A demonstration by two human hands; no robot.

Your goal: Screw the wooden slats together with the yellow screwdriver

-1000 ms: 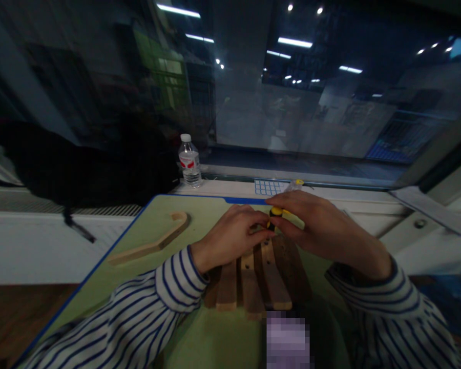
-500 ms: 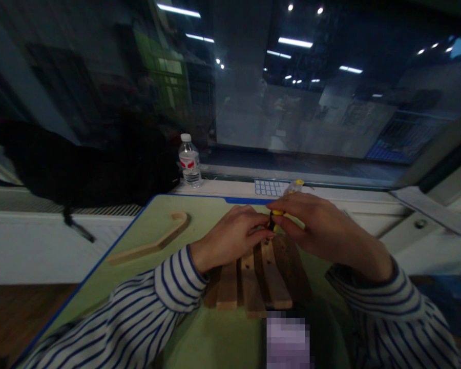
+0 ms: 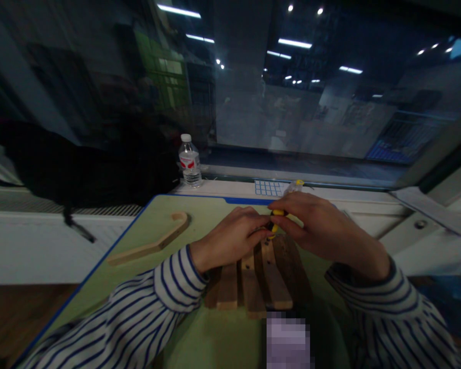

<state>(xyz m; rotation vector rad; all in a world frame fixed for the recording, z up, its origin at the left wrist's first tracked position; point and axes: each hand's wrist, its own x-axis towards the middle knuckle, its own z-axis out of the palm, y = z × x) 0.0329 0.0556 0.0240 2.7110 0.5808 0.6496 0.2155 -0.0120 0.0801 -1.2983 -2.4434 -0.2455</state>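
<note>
A short yellow-and-black screwdriver (image 3: pixel 275 224) stands nearly upright over the far end of a wooden slat. My right hand (image 3: pixel 318 225) is closed, thumb and fingers pinching the top of its handle. Lower down, the thumb and forefinger of my left hand (image 3: pixel 236 233) close round the same tool; its tip is hidden. Under my hands lie several light wooden slats (image 3: pixel 253 292), fanned out side by side on a darker brown wooden piece (image 3: pixel 292 261). Dark screw heads or holes show in two slats. My left hand covers the far ends of the others.
A bent wooden strip (image 3: pixel 153 248) lies left on the green, blue-edged table (image 3: pixel 203 207). On the sill beyond stand a water bottle (image 3: pixel 190 161), a blue-gridded sheet (image 3: pixel 269 187) and a clear bag with yellow (image 3: pixel 295 186). A black bag (image 3: pixel 80 164) sits left; a blurred-out patch (image 3: pixel 288 338) is in front.
The screwdriver has turned a little between my fingers, so more of its yellow faces me. Both hands stay almost in place, the right fingers shifting slightly.
</note>
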